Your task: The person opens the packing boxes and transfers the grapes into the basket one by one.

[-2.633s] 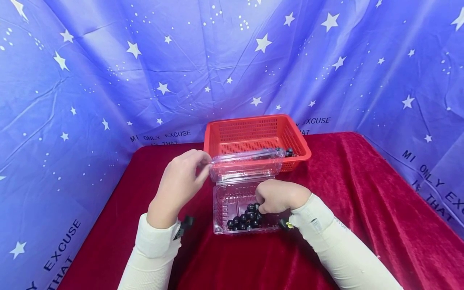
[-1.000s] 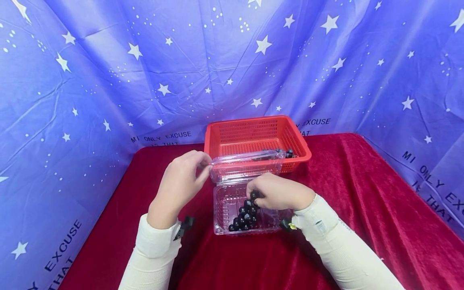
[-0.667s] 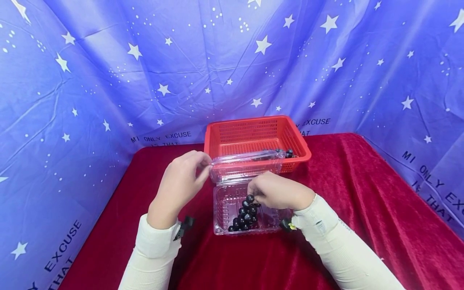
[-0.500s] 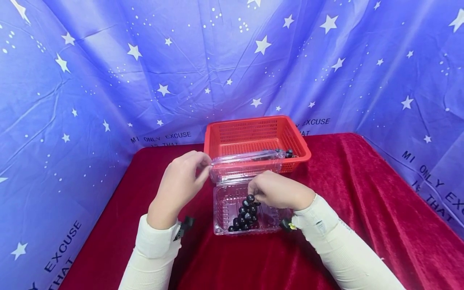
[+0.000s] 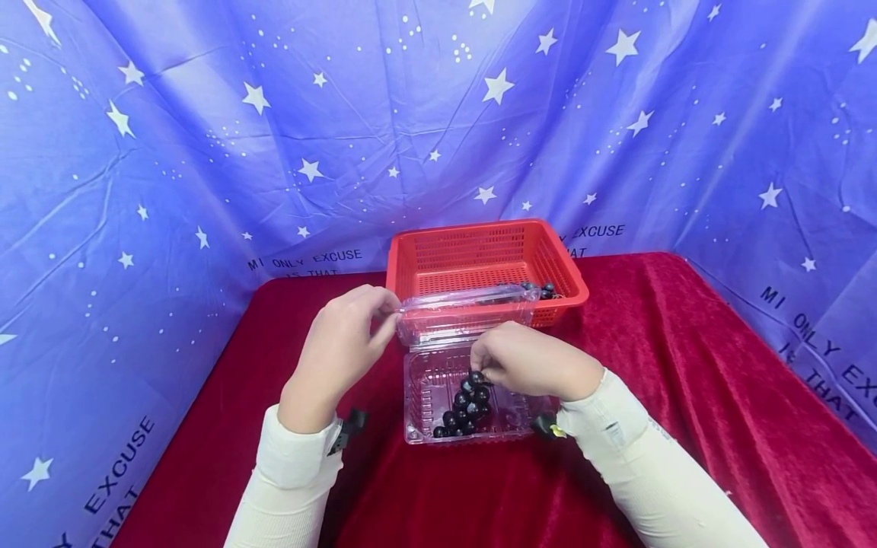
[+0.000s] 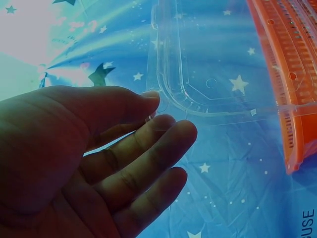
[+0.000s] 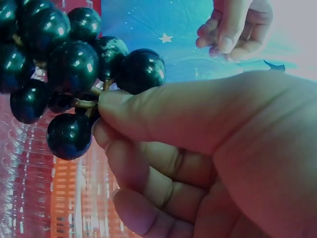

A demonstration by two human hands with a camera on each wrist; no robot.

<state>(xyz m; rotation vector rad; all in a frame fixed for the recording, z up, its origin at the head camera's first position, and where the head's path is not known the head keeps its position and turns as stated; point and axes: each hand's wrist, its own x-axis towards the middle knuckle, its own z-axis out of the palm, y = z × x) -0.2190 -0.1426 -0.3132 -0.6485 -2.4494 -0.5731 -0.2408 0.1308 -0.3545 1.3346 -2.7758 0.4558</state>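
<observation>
In the head view, a clear plastic clamshell container [image 5: 419, 388] lies in front of the basket with its lid [image 5: 438, 323] raised. My left hand [image 5: 339, 339] pinches the lid's left corner between thumb and fingers; the left wrist view shows the same clear corner [image 6: 183, 101] there. Inside the base lies a bunch of dark grapes [image 5: 473, 403]. My right hand [image 5: 530, 361] is over the container and pinches the bunch's stem at its far end. Up close in the right wrist view, the stem [image 7: 84, 103] sits between thumb and fingers, amid the round grapes.
A red perforated basket [image 5: 473, 266] stands behind the raised lid, with more dark grapes [image 5: 546, 291] in its right side. Red velvet cloth [image 5: 671, 365] covers the table. A blue star-patterned curtain [image 5: 411, 99] surrounds it at the back and sides.
My right hand has shifted left and slightly back, drawing up the far end of the grape bunch, which now lies more lengthwise. In the last half second little moved. The left hand stays put.
</observation>
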